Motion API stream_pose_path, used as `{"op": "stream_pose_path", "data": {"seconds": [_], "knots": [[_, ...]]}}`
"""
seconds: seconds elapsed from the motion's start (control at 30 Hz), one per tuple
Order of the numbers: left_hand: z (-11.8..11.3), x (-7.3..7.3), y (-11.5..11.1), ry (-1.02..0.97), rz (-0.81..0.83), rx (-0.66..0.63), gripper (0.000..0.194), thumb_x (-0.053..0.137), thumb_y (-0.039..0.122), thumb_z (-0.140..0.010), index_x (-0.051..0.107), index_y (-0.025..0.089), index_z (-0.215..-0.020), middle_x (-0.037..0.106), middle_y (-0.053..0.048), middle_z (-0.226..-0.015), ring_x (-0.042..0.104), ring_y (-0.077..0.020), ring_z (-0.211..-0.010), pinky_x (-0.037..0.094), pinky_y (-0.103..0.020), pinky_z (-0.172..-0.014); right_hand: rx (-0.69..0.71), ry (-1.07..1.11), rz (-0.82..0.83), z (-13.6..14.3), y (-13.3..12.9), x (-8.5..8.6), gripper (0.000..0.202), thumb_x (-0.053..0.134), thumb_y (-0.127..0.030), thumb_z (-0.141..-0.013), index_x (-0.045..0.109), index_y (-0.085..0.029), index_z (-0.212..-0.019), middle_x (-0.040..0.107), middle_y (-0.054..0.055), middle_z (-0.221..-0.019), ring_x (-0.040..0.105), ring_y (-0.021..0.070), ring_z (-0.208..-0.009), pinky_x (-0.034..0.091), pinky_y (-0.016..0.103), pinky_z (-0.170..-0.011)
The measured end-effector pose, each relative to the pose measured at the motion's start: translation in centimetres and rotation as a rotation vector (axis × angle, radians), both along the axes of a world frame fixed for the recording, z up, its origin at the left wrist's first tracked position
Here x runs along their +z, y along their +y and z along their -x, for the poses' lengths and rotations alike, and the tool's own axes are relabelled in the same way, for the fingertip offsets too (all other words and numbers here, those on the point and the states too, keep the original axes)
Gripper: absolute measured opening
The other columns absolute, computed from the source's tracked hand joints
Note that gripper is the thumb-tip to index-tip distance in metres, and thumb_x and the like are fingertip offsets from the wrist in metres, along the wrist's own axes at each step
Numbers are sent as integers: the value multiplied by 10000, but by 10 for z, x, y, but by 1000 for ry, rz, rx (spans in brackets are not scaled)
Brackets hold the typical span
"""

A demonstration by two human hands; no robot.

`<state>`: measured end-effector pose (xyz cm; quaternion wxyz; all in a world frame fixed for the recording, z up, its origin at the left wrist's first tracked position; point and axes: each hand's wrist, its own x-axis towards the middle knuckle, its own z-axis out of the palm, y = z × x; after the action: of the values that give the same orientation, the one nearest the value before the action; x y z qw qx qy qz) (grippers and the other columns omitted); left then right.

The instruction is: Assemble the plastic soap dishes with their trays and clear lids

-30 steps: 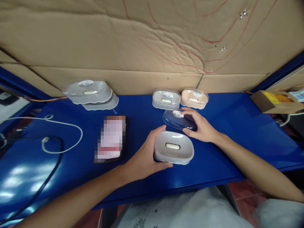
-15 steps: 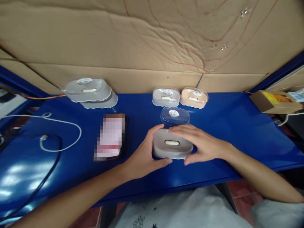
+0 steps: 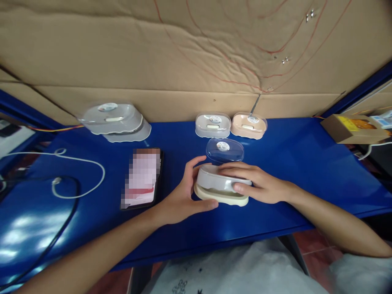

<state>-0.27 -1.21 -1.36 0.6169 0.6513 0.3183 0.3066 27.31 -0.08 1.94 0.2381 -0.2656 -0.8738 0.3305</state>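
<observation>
- Tray [image 3: 214,178]: just lifted from the base [image 3: 229,199] and tilted above it, so a gap is shown at the near side; the two are now loose from each other.
- Right hand [image 3: 265,183]: the tray's right end is pinched, thumb near, fingers over the top.
- Left hand [image 3: 183,196]: curled round the base's left end, thumb at its near edge – the base seems to be steadied on the table [image 3: 275,220].
- Lid [image 3: 225,153]: laid just beyond the tray.
- Far edge: a grey dish [image 3: 212,130] and peach dish [image 3: 248,128] are lined up; a grey stack [image 3: 118,120] is kept far left.
- Phone [image 3: 141,179]: laid to the left – cables [image 3: 102,175] beyond it.
- Room: cardboard [image 3: 122,53] is set behind; a box [image 3: 344,130] is seen far right.
</observation>
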Motion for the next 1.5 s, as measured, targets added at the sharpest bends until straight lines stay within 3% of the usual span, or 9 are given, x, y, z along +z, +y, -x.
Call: {"op": "stream_pose_path", "data": {"seconds": [0.37, 0.57, 0.7, 0.83, 1.0, 1.13, 1.23, 1.33, 1.5], "knots": [[-2, -4, -20, 316, -428, 65, 1191, 836, 284, -835, -13, 330, -1670, 371, -204, -1664, 451, -381, -1500, 408, -600, -1206, -234, 131, -256, -20, 7, 15, 330, 586, -463, -1049, 684, -228, -1258, 751, 112, -1223, 702, 290, -1214, 572, 466, -1053], [0, 7, -26, 569, -920, -300, 607, 821, 397, -848, 599, 257, -1394, 601, -171, -1465, 567, -369, -1325, 360, -577, -1151, -304, 90, -408, -13, 4, -1, 342, 631, -468, -1011, 651, -255, -1278, 717, 119, -1273, 675, 305, -1236, 554, 505, -1036], [2, 5, -34, 526, -1187, -342, 635, 702, 721, -864, 691, 184, -1203, 675, -175, -1401, 595, -344, -1234, 365, -498, -1135, -149, -118, -492, 1, -3, -20, 414, 667, -471, -1000, 626, -235, -1338, 660, 145, -1420, 615, 321, -1330, 505, 523, -1058], [2, 1, -39, 515, -1248, -304, 523, 611, 672, -948, 710, 196, -1141, 692, -135, -1432, 610, -308, -1230, 330, -448, -1170, 5, -277, -442, 7, -7, -29, 438, 580, -461, -1061, 595, -191, -1405, 625, 168, -1479, 540, 322, -1424, 382, 585, -1163], [2, 5, -33, 460, -1186, -281, 576, 634, 651, -921, 650, 209, -1291, 682, -157, -1442, 613, -339, -1257, 340, -511, -1158, -22, -300, -492, 4, -3, -28, 450, 487, -465, -1104, 558, -194, -1456, 583, 168, -1536, 475, 304, -1502, 175, 630, -1276], [6, 16, -24, 269, -1055, -63, 429, 641, 469, -989, 588, 242, -1349, 675, -158, -1373, 640, -296, -1230, 464, -463, -1036, 11, -103, -600, 5, -11, -18, 373, 457, -408, -1119, 631, -157, -1333, 731, 137, -1278, 632, 260, -1298, 460, 480, -1141], [8, 21, -17, 202, -698, 306, 176, 502, 235, -1078, 640, 261, -1184, 704, -19, -894, 675, -166, -819, 524, -309, -754, 96, -45, -641, 10, -25, -9, 294, 546, -375, -1087, 703, -136, -1156, 765, 92, -974, 704, 228, -990, 569, 376, -855], [5, 24, -11, 121, -252, 523, 260, 474, 385, -1107, 661, 242, -996, 451, 76, -549, 441, -121, -486, 361, -257, -491, 99, -94, -732, 14, -34, -3, 156, 597, -222, -1061, 720, -158, -1134, 746, 27, -849, 686, 176, -837, 532, 339, -782], [3, 28, -12, -134, 216, 379, 672, 264, 597, -1091, 327, 239, -525, 219, 64, -417, 185, -106, -394, 155, -315, -433, -29, -332, -701, 13, -24, -7, 319, 571, -386, -1089, 690, -145, -1262, 779, 97, -1117, 695, 241, -1085, 484, 426, -979]]}}
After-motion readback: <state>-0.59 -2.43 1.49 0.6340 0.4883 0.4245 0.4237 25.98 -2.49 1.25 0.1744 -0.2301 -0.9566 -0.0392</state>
